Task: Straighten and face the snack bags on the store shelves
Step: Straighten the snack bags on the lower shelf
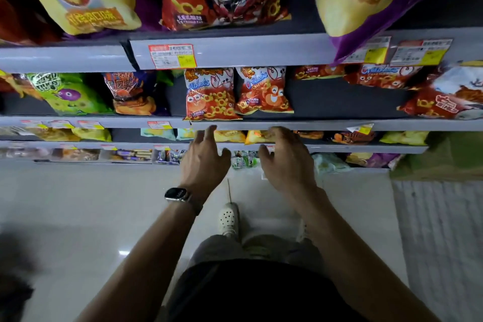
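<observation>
Forearms (146,240) are stretching up from six o'clock toward the shelf (326,125), the left hand (205,157) and right hand (286,161) hovering side by side with fingers loosely spread and gripping nothing, probably lining up to take one bag each. Standing face-out at twelve o'clock of the fingertips, the left bag (211,94), red and puffy, is sitting right at the lip, while the right bag (264,91), its red twin, is resting slightly further back.
</observation>
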A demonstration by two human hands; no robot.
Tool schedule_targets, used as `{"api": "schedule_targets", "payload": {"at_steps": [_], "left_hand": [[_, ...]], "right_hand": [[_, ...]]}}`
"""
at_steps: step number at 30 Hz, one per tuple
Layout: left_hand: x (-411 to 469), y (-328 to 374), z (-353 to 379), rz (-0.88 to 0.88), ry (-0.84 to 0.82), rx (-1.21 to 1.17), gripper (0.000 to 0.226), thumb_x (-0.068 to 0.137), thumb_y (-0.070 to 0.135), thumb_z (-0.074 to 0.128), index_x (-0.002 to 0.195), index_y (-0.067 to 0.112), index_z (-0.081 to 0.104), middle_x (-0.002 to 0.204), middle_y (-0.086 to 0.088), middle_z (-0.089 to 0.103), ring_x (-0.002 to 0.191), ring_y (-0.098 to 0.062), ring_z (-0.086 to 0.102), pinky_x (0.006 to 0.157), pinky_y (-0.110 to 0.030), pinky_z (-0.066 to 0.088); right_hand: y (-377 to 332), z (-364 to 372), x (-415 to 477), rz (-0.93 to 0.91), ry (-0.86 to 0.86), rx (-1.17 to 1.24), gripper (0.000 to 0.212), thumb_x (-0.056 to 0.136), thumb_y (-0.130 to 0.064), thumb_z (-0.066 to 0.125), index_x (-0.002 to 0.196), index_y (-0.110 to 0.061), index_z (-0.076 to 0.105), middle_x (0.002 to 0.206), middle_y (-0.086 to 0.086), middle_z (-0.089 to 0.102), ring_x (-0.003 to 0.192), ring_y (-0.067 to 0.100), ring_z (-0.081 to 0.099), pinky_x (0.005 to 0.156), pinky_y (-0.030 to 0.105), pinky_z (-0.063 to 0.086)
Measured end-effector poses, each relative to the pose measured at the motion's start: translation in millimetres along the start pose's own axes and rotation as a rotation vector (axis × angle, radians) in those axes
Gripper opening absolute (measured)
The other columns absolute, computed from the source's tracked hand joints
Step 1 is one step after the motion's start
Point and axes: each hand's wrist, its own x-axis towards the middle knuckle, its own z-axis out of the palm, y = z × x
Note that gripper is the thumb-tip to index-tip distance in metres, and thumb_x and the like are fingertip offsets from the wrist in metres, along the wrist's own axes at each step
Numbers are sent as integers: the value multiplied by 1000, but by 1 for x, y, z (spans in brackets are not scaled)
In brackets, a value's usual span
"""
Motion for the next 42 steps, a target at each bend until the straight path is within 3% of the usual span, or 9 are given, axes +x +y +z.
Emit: {"api": "schedule_targets", "payload": {"at_steps": [10, 14, 18, 21, 24, 29, 33, 36, 42], "left_hand": [[85, -46, -11, -43, 58, -247, 82, 95, 27, 70, 159, 5, 24, 138, -26, 45, 128, -48, 46, 103, -57, 45], [111, -49, -12, -118, 69, -306, 90, 94, 40, 63, 161, 0, 18, 144, -30, 41, 131, -51, 42, 107, -58, 37], [131, -47, -11, -183, 43, -440, 97, 92, 51, 69, 159, -1, 21, 149, -28, 45, 137, -50, 45, 112, -56, 40], [136, -43, -9, -195, 24, -521, 103, 85, 62, 64, 157, 2, 23, 148, -24, 54, 133, -46, 53, 107, -52, 47], [136, -44, -1, -177, 8, -502, 71, 100, 46, 64, 147, 3, 35, 143, -22, 58, 129, -45, 56, 95, -38, 45], [139, -47, 1, -188, 5, -413, 55, 104, 41, 60, 137, 1, 43, 139, -23, 60, 125, -45, 57, 90, -42, 45], [139, -50, -4, -184, 15, -397, 55, 104, 40, 62, 136, 0, 44, 139, -21, 61, 123, -44, 59, 89, -41, 48], [136, -56, -6, -160, 42, -384, 56, 103, 38, 64, 137, -2, 44, 139, -19, 61, 124, -41, 59, 81, -33, 43], [123, -71, -10, -123, 93, -436, 57, 101, 35, 68, 138, -1, 44, 138, -17, 63, 124, -40, 61, 88, -38, 51]], "right_hand": [[-20, 44, 68, 219, 144, 294, 91, 91, -44, 67, 160, -11, 17, 166, 14, 21, 150, 31, 30, 120, 46, 35], [-26, 44, 105, 266, 202, 347, 102, 90, -50, 68, 162, -3, 14, 169, 16, 14, 153, 30, 21, 121, 29, 10], [-28, 47, 133, 387, 153, 463, 93, 93, -48, 66, 162, -8, 17, 166, 13, 26, 150, 30, 30, 124, 39, 25], [-24, 56, 139, 323, 67, 357, 75, 106, -46, 40, 161, 0, 19, 167, 19, 21, 154, 33, 21, 126, 38, 17], [-19, 65, 142, 343, 13, 311, 68, 110, -40, 30, 161, 1, 10, 169, 21, 15, 155, 36, 17, 127, 46, 17], [-10, 60, 152, 539, 113, 468, 60, 96, -39, 66, 142, -18, 34, 141, 10, 55, 126, 30, 57, 106, 45, 50], [1, 50, 169, 656, 93, 463, 78, 76, -49, 83, 135, -13, 47, 135, 8, 63, 123, 31, 61, 105, 41, 51], [7, 48, 171, 626, 22, 421, 58, 79, -48, 83, 122, -12, 68, 122, 2, 67, 109, 21, 64, 86, 27, 52], [6, 46, 163, 617, 52, 421, 46, 82, -39, 86, 115, -13, 69, 107, -2, 67, 87, 11, 59, 56, 14, 42]]}}
